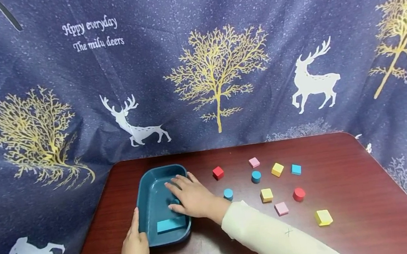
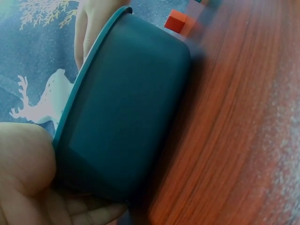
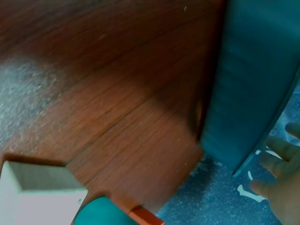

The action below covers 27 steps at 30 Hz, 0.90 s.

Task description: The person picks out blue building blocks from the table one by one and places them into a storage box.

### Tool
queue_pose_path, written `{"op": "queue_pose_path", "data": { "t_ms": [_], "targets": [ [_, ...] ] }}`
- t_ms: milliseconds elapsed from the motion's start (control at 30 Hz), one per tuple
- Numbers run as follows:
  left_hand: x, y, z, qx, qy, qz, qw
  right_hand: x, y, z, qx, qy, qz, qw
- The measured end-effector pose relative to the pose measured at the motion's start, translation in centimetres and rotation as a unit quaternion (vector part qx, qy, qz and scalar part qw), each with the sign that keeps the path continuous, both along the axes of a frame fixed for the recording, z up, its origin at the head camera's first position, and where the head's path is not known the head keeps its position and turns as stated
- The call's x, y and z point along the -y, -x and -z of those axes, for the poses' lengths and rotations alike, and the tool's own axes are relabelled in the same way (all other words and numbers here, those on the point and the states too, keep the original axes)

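A dark teal plastic tray (image 1: 155, 179) lies toward the left of the table. Inside are a long light-blue block (image 1: 171, 225) and a small blue piece (image 1: 175, 201), partly hidden by the right hand. My left hand (image 1: 134, 246) grips the tray's near left side, its fingers along the outer wall (image 2: 122, 103). Reaching over the tray's right rim, my right hand (image 1: 191, 196) has its fingers spread above the inside. No thing shows between its fingers in the head view, though the space under the palm is hidden.
Loose blocks lie right of the tray: a red cube (image 1: 218, 173), blue cylinders (image 1: 256, 176), yellow cubes (image 1: 267, 195), pink blocks (image 1: 281, 209), a red cylinder (image 1: 299, 194) and a light-blue block (image 1: 296, 169). A printed cloth (image 1: 188, 61) hangs behind the table (image 1: 346, 169).
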<state>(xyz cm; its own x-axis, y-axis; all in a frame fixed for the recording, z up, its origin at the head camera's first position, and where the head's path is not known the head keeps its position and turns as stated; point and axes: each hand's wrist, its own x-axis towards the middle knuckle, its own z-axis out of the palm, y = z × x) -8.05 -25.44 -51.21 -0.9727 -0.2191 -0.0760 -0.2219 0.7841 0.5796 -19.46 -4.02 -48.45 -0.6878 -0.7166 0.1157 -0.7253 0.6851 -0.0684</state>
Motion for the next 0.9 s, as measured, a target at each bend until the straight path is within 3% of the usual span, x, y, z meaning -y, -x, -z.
{"op": "queue_pose_path", "data": {
  "t_ms": [900],
  "targets": [
    [0.0,0.1,-0.2,0.014,-0.003,-0.006,0.9999,-5.4,0.7,-0.9,0.035,0.055,0.068,0.9955]
  ]
}}
